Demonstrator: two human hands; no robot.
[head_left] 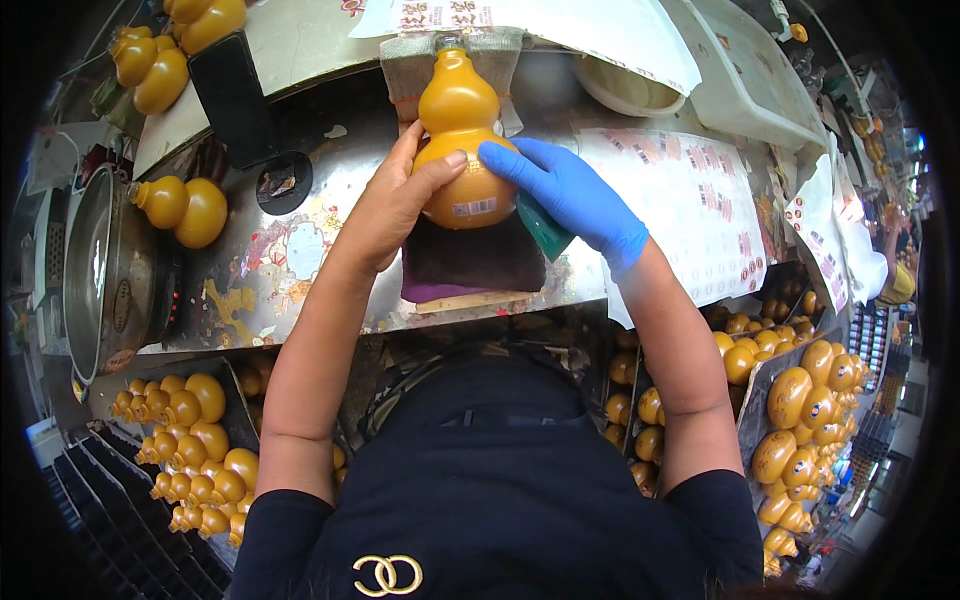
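Observation:
A glossy orange gourd-shaped bottle (pixel 458 95) lies between my hands, its clear neck pointing away from me. A small barcode label is on the end of its larger bulb, nearest me. My left hand (pixel 402 200) grips the left side, thumb laid across the front of the bulb. My right hand (pixel 578 195), in a blue glove, presses on the right side with thumb and fingers. Under the gloved palm sticks out a green flat piece (pixel 543 228), apparently held by that hand. The bottle's neck end rests on a grey cloth (pixel 404 75), and its base is over a dark pad (pixel 470 265).
Sheets of stickers (pixel 690 215) cover the table at right, near a pale bowl (pixel 625 92) and a white tray (pixel 750 75). Left stand a black phone (pixel 232 95), a gourd bottle (pixel 202 213) and a metal pan (pixel 95 270). Crated bottles (pixel 205 440) flank me.

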